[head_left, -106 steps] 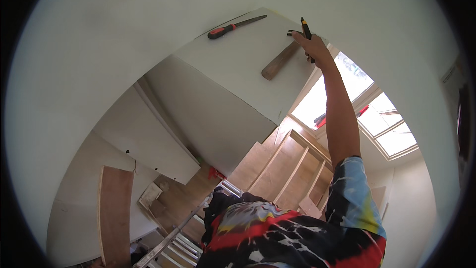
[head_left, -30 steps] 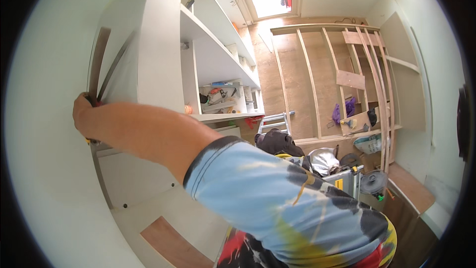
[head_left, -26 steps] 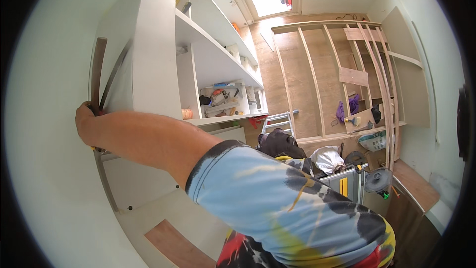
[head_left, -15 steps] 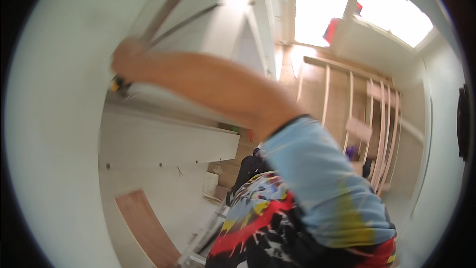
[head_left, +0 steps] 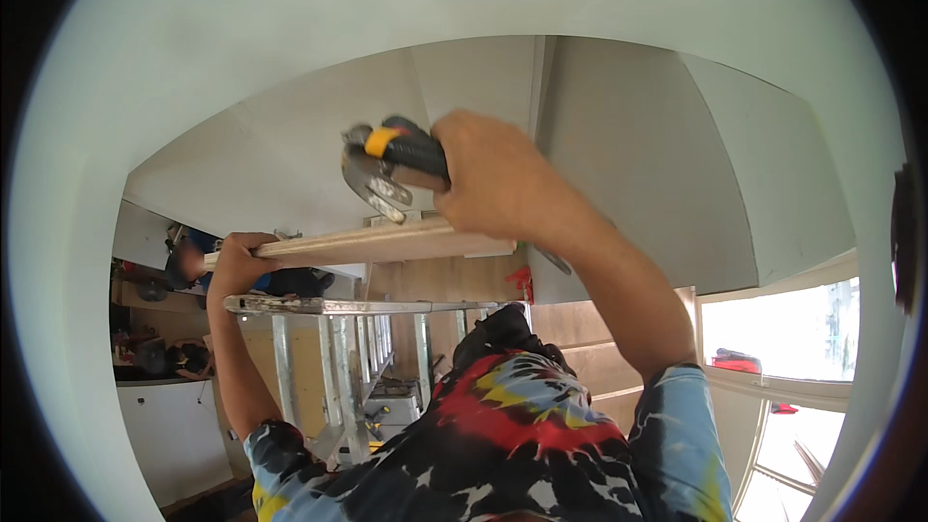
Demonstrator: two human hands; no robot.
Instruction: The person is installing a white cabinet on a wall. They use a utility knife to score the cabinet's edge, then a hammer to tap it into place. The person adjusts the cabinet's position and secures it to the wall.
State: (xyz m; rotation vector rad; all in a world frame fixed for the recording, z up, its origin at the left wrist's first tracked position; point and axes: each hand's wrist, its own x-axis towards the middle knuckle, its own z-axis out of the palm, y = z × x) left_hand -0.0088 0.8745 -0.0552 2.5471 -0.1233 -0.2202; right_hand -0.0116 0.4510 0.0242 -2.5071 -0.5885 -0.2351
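My left hand (head_left: 239,261) grips the left end of a light wooden board (head_left: 396,249), its thumb and fingers closed round the edge. The board lies roughly level across in front of me, above a metal ladder (head_left: 338,306). My right hand (head_left: 493,177) is closed round a claw hammer (head_left: 372,184) with a black and yellow grip, over the board's right half. The hammer's claw points down towards the board's upper edge; whether it touches cannot be made out. A thin dark piece (head_left: 549,257) sticks out below the right wrist; its kind is unclear.
Grey-white panels (head_left: 628,164) stand ahead and to the right. Far left, below, is another person (head_left: 193,256) in dark clothing, near a cluttered shelf (head_left: 155,358). A bright window (head_left: 783,329) is at the right, with a red item (head_left: 735,361) by it.
My view has turned. The right arm, earlier stretched left with a blurred brown strip and thin dark bar by the hand, is now bent at the right. My left hand and the board have come into view.
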